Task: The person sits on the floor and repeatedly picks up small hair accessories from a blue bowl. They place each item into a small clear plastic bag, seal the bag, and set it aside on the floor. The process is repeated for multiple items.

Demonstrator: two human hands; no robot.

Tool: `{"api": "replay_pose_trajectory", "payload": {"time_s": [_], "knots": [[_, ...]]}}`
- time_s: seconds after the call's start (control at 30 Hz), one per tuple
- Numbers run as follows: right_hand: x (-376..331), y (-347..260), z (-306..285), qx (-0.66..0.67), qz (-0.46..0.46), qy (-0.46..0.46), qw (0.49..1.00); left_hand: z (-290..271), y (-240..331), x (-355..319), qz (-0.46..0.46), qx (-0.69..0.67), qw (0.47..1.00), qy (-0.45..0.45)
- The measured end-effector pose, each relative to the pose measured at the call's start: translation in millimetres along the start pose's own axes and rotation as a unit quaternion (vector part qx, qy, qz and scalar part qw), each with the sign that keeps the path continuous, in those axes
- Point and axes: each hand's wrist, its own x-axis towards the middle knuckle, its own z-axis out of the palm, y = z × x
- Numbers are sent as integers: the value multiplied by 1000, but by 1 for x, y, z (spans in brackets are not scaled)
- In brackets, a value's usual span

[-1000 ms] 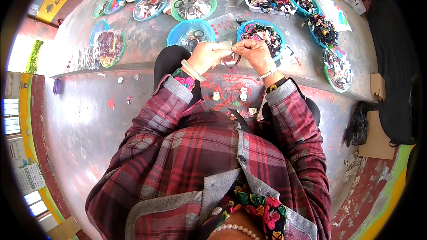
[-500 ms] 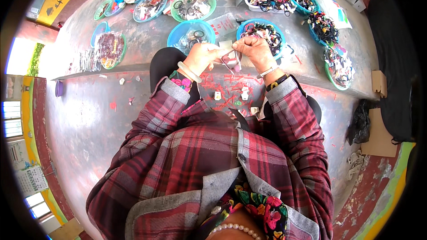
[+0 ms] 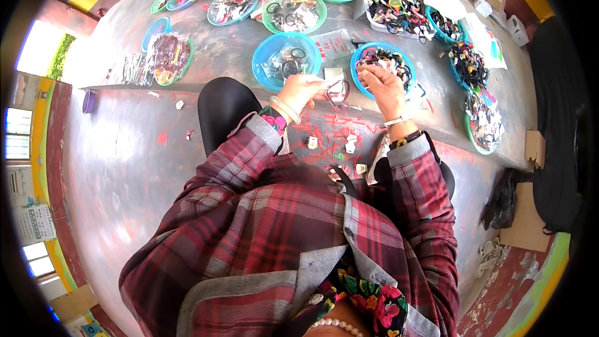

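My left hand [image 3: 301,95] is closed in a pinch on a dark reddish hair tie [image 3: 337,92], whose loop hangs to the right of the fingertips. To the right, my right hand [image 3: 385,90] is apart from the loop, thumb and fingers drawn together; anything between them is too small to make out. Just beyond the right hand stands a blue basket of mixed hair ties [image 3: 354,70]. Another blue basket [image 3: 256,68], holding clear bags and dark rings, lies beyond the left hand. A small pale card [image 3: 334,74] rests between the two baskets.
Several more baskets stand along the raised ledge, including a green basket [image 3: 265,22] and a white tub of hair ties [image 3: 399,15]. Red scraps [image 3: 321,126] and pale bits litter the lower floor between my knees. A black bag [image 3: 501,203] and cardboard [image 3: 527,221] lie at right.
My right hand has let go of the hair tie and moved away to the right. The left hand keeps hold of it. The whole view has shifted, with the baskets lower and further right.
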Motion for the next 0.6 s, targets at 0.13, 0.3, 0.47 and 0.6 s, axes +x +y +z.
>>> {"api": "replay_pose_trajectory", "payload": {"time_s": [0.13,0.3,0.47,0.6], "knots": [[0,-3,-4,-7,31,-17,999,-33,-30,21,-39,-52,994,92],[-1,-3,-1,-10,63,-36,997,-74,-37,53,3,-230,948,220],[0,-3,-1,-4,74,-41,996,-99,-50,92,-67,-359,860,355],[-1,-9,-2,-5,76,-36,996,-88,-80,90,-141,-317,871,349]]}}
